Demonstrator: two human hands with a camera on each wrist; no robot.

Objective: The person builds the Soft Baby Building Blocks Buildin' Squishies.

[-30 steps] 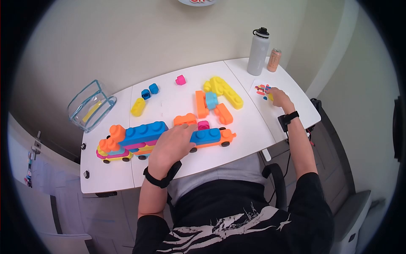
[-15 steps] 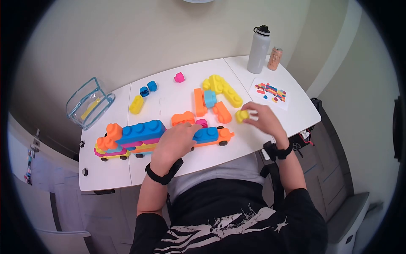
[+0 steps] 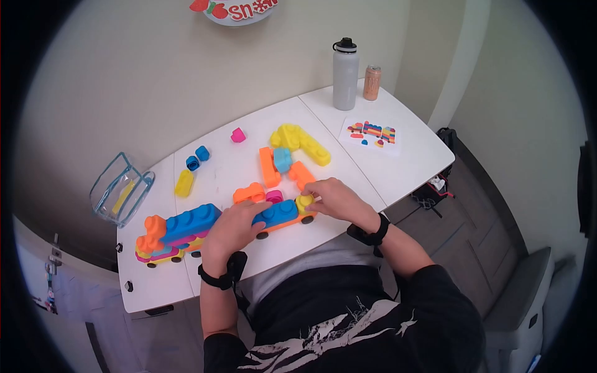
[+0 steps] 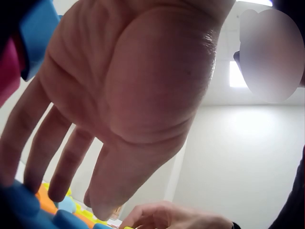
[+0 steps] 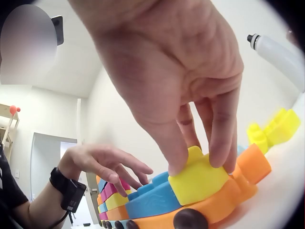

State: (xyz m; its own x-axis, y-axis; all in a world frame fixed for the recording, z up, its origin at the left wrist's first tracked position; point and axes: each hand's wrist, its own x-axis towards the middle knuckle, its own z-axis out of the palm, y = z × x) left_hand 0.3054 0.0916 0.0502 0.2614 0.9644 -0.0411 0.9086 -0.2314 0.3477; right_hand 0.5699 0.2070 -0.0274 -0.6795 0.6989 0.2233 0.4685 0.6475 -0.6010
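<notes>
My right hand (image 3: 337, 200) pinches a small yellow block (image 5: 199, 179) between thumb and fingers. It sits at the end of an orange wheeled base (image 5: 214, 215), right beside a long blue block (image 3: 279, 213) on the same base. My left hand (image 3: 231, 229) rests over the other end of that blue block, its fingers extended down to the studs in the left wrist view. To the left stands the rest of the block train, with another long blue block (image 3: 191, 225) and orange blocks (image 3: 153, 229) stacked on top.
Behind the train lie an orange block (image 3: 250, 192), a pink block (image 3: 274, 196) and yellow blocks (image 3: 305, 144). Farther left are small blue blocks (image 3: 202, 153) and a clear bag (image 3: 124, 186). A picture sheet (image 3: 398, 148), bottle (image 3: 345, 81) and can (image 3: 372, 84) occupy the right side.
My right hand has carried the yellow block from over the picture sheet leftward onto the end of the orange wheeled base. My left hand stays over the blue block. The head view has shifted.
</notes>
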